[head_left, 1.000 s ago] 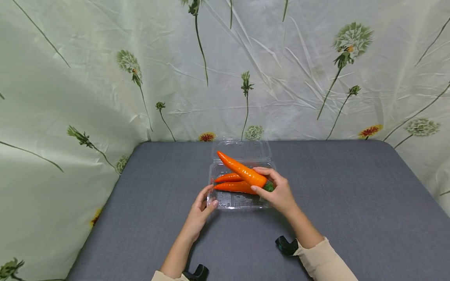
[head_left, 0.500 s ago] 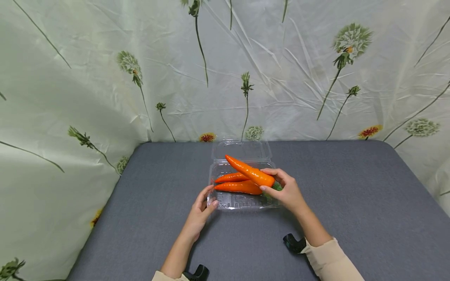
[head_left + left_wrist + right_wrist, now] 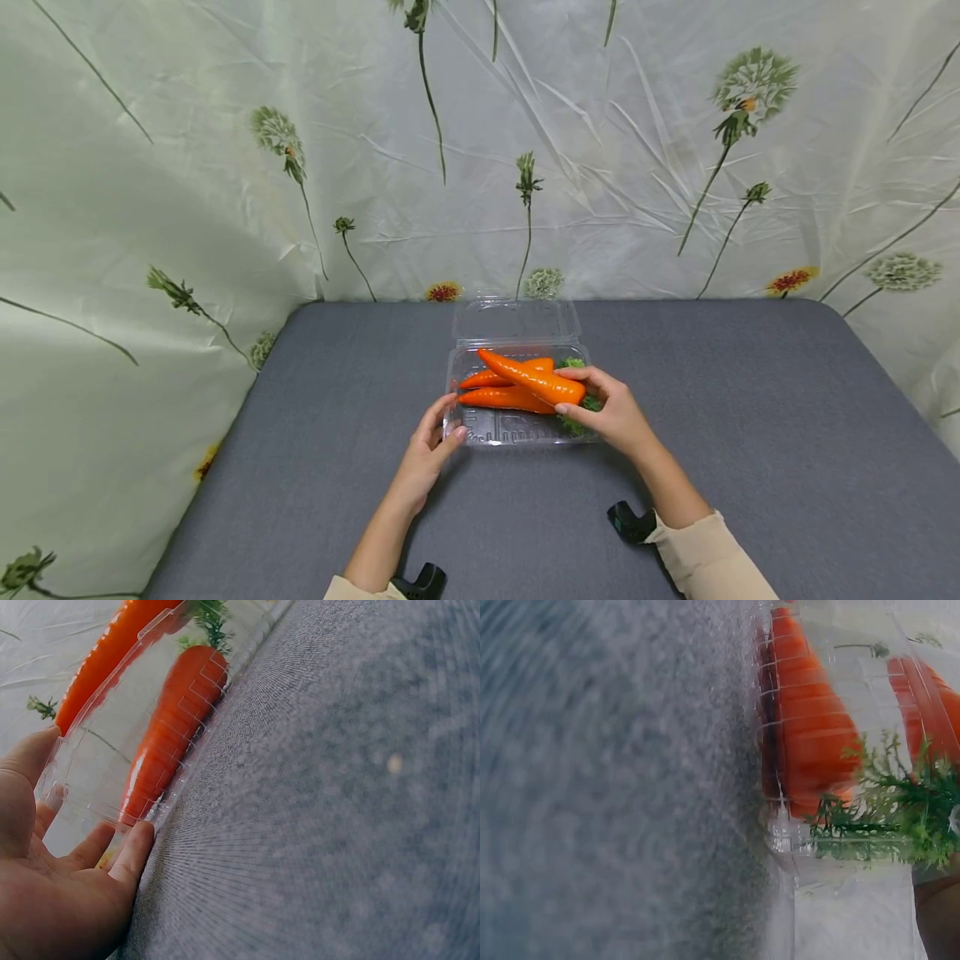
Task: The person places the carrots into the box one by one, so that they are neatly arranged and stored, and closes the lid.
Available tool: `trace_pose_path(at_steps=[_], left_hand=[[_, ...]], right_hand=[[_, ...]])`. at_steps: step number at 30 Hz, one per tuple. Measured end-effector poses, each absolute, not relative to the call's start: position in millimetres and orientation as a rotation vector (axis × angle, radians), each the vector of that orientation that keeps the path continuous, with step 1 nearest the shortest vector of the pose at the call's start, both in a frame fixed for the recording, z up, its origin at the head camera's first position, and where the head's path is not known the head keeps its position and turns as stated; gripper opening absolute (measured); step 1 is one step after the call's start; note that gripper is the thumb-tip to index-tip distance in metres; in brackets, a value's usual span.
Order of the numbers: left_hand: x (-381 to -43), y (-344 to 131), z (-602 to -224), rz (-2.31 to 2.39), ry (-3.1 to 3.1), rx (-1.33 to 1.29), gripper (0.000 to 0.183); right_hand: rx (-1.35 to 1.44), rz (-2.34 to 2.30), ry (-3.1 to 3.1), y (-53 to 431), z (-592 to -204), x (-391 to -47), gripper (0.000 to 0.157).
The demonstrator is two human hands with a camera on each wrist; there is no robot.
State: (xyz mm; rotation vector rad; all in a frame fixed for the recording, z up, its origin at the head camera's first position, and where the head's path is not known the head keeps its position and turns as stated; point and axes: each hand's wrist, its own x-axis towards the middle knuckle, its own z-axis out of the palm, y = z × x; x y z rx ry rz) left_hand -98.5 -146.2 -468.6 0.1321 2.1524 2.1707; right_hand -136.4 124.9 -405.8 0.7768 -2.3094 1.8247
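In the head view, a hinged clear plastic container (image 3: 517, 437) lies lid up at the table's middle. My left hand (image 3: 422, 462) holds its near left corner, fingers at the left wall and thumb at the front. Inside, two orange carrots, the near carrot (image 3: 498, 400) and the far carrot (image 3: 480, 380), lie with tips to the left and green tops to the right. A third carrot (image 3: 525, 377) slants across them, its thick end between the thumb and fingers of my right hand (image 3: 615, 412). In the right wrist view, green leaves (image 3: 907, 806) partly hide the carrots.
The container's open lid (image 3: 516, 319) leans back toward the far table edge. A grey cloth covers the table (image 3: 712, 400). Behind it hangs a flower-print curtain (image 3: 600, 150). Black wrist devices, such as the right one (image 3: 630, 522), sit at both sleeves.
My right hand has moved right and slightly toward me, lowering the third carrot onto the other two. Its tip has dropped and the green tops now show more. The left hand stays put.
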Motion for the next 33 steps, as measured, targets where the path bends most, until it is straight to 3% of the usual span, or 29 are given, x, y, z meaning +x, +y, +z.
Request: trace_pose_path(at_steps=[24,33], left_hand=[[-98,-146,-469,2.162,2.149,0.109,0.053],[-99,-146,-470,2.167,2.144,0.106,0.053]], right_hand=[[1.000,1.785,-2.549,130,-401,-144,0.037],[0.997,1.638,-2.606,130,-427,-153,0.040]])
